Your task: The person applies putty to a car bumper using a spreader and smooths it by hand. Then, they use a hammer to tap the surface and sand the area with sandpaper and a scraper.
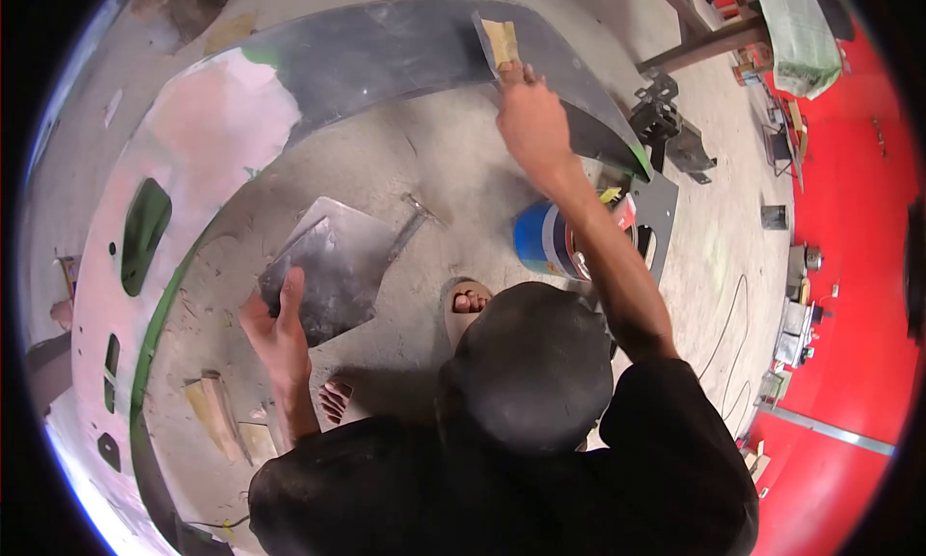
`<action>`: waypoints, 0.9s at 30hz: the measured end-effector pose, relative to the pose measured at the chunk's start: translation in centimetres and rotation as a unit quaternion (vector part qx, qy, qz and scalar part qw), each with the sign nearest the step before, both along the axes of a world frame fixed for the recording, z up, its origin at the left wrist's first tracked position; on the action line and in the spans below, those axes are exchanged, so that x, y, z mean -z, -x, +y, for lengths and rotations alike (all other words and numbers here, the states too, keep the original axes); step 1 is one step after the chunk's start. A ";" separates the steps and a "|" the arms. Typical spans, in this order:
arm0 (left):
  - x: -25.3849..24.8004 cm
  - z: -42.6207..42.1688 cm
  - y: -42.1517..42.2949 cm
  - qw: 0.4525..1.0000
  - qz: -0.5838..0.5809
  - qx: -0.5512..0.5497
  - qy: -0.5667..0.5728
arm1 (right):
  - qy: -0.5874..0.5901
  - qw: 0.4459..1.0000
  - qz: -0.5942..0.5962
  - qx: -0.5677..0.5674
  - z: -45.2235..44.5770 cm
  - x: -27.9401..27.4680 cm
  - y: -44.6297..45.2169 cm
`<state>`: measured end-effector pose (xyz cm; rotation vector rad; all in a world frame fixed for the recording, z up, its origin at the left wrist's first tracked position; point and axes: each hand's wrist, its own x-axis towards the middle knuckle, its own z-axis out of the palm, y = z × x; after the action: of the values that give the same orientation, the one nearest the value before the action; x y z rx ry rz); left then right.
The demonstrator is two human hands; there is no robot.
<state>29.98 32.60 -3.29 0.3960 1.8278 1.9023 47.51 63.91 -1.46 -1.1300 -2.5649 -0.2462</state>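
My left hand (280,317) grips a dark grey, smudged flat plate (340,276) by its left edge, thumb on top. At the far side, my right hand (533,122) is closed on a piece of sandpaper (501,45) with a tan backing. The sandpaper rests against the dark grey part of a long curved bumper (386,50). Pale pinkish filler (227,108) covers the bumper's left part, and green shows along its inner edge. My right fingers partly hide the sandpaper's lower end.
A blue can (542,238) stands under my right forearm. A hammer-like tool (421,209) lies by the plate. Tan folded paper pieces (214,413) are on the floor at lower left. Black brackets (666,122) sit right of the bumper. A red surface (854,296) runs along the right.
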 end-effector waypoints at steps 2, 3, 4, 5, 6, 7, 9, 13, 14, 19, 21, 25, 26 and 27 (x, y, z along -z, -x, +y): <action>1.5 -2.9 1.1 0.996 -0.013 0.052 0.073 | 0.036 0.999 -0.039 0.000 0.9 0.1 -0.9; 1.3 -3.5 0.9 0.996 -0.021 0.048 0.070 | 0.068 0.996 -0.066 -0.003 2.2 -0.4 -1.2; 1.0 -3.3 0.9 0.997 -0.025 0.037 0.058 | 0.089 0.992 -0.088 -0.012 2.9 -1.8 -0.5; 0.7 -3.3 1.1 0.998 -0.027 0.027 0.044 | 0.131 0.984 -0.117 0.014 2.3 -2.4 0.0; 0.9 -3.6 1.2 0.999 -0.023 0.022 0.045 | 0.089 0.991 -0.095 0.000 1.0 -2.0 0.2; 1.4 -4.0 1.4 0.999 -0.017 0.017 0.042 | 0.043 0.996 -0.072 -0.014 -0.1 -0.7 0.0; 2.1 -4.4 2.0 0.999 -0.015 -0.012 0.044 | 0.021 0.998 -0.051 -0.022 -0.9 0.0 0.1; 1.9 -3.8 1.5 0.998 -0.050 -0.044 0.005 | 0.105 0.987 -0.123 -0.003 3.3 -1.9 -1.3; 1.2 -3.7 1.8 0.999 -0.034 -0.022 -0.003 | 0.132 0.979 -0.153 0.010 3.7 -3.0 -0.9; 1.0 -3.4 2.2 0.998 -0.050 -0.029 -0.005 | -0.054 0.993 -0.089 -0.055 0.0 0.9 -0.7; 0.6 -2.9 1.7 0.996 -0.052 -0.076 -0.007 | -0.053 0.995 -0.062 -0.053 -0.6 1.3 -0.6; 1.5 -3.3 2.8 0.995 -0.086 -0.028 0.033 | 0.085 0.992 -0.095 -0.026 3.3 -1.8 -0.6; 1.9 -3.4 2.9 0.994 -0.090 -0.018 0.053 | 0.090 0.990 -0.106 -0.020 3.0 -1.7 -0.6; 2.1 -3.5 3.1 0.993 -0.092 -0.006 0.073 | 0.097 0.989 -0.115 -0.013 1.6 -2.0 -0.5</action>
<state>26.92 29.07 -5.43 0.1536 1.8349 1.7366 48.05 65.54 0.57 -1.1977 -2.8565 -0.1298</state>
